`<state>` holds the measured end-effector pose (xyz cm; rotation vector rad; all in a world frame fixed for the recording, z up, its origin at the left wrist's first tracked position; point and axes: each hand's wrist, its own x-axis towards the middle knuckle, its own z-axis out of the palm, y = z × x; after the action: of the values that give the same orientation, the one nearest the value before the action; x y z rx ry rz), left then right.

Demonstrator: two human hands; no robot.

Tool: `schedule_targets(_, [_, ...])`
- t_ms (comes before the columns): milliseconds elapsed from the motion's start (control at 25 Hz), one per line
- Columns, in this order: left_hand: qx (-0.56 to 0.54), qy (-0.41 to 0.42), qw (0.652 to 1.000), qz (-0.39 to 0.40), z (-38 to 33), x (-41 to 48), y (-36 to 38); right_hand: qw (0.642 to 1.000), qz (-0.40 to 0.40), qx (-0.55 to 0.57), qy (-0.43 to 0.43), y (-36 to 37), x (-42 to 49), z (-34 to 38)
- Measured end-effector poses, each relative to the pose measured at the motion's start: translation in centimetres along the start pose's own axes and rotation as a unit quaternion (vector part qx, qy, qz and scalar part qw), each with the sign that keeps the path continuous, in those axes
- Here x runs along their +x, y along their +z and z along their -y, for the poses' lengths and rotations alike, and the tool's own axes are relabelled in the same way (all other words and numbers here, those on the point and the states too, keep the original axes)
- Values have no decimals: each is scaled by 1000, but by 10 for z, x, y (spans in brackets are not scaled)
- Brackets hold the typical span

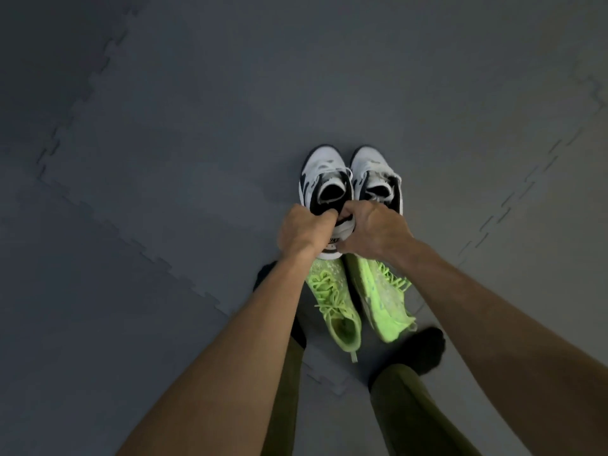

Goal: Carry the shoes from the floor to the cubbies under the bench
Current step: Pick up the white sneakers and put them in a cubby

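The person is bending over a grey interlocking-mat floor (164, 159), both bare arms reaching down. The left hand (304, 232) is curling closed around the heel collar of the left white-and-black sneaker (324, 182), its fingers (329, 218) hooking into the shoe's opening. The right hand (375, 230) is closing on the heel of the right white-and-black sneaker (375, 176), with its fingertips tucking in beside the left hand's knuckles, so the two hands are nearly touching. Both sneakers are pointing away from the fingers, toes forward, sitting side by side; whether their soles are touching the floor cannot be told. Just behind the wrists, nearer the body, a pair of neon green running shoes (358, 301) is lying on the floor between the person's black-socked feet (424, 347), the right one tipping onto its side
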<state>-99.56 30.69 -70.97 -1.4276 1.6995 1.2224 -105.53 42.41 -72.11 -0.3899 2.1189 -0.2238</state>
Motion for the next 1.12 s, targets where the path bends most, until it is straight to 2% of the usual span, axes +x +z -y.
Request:
schedule_targets(200, [-29,6,1000,2,-18,-144,-58,1000,3,-3,-29,-62,-132,40])
schedule_targets(360, [-147,72,985,-55,-15,-281,-91,989,-55,-83,-105,-129,-257,77])
schedule_targets(440, [-219,101,965,-98,-10,-351,-106,971,-96,-141,-166,-159,-323,96])
schedule_targets(640, [-374,137,902,-165,29,-509,-143,916,-124,-216,-314,-202,-480,153])
schedule_targets(880, [-494,113,814,-284,129,-601,-213,880,-53,-247,-403,-154,-583,258])
schedule_targets(1040, [-524,84,779,-333,230,-618,-279,850,-24,-287,-441,-75,-625,353])
schedule_targets(1120, [-525,49,776,-347,284,-624,-317,837,-13,-300,-457,-32,-645,403])
